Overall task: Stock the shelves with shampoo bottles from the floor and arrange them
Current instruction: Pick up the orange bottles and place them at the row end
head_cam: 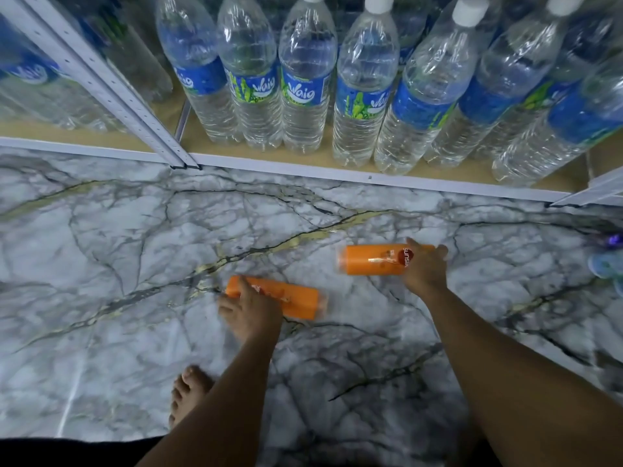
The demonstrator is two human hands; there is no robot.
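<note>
Two orange shampoo bottles are low over the marble floor (pixel 135 251), both lying sideways. My left hand (pixel 251 313) grips the left bottle (pixel 293 298) near one end, thumb over its top. My right hand (pixel 426 269) grips the right bottle (pixel 367 260) at its right end, beside the red logo. Both bottles look slightly blurred. Whether they touch the floor I cannot tell.
The bottom shelf (pixel 269 161) runs across the top, packed with several large water bottles (pixel 305 82) with blue labels. A white upright post (pixel 135 106) stands at the left. My bare foot (pixel 188 392) is on the floor. Purple and blue items (pixel 606 261) sit at the right edge.
</note>
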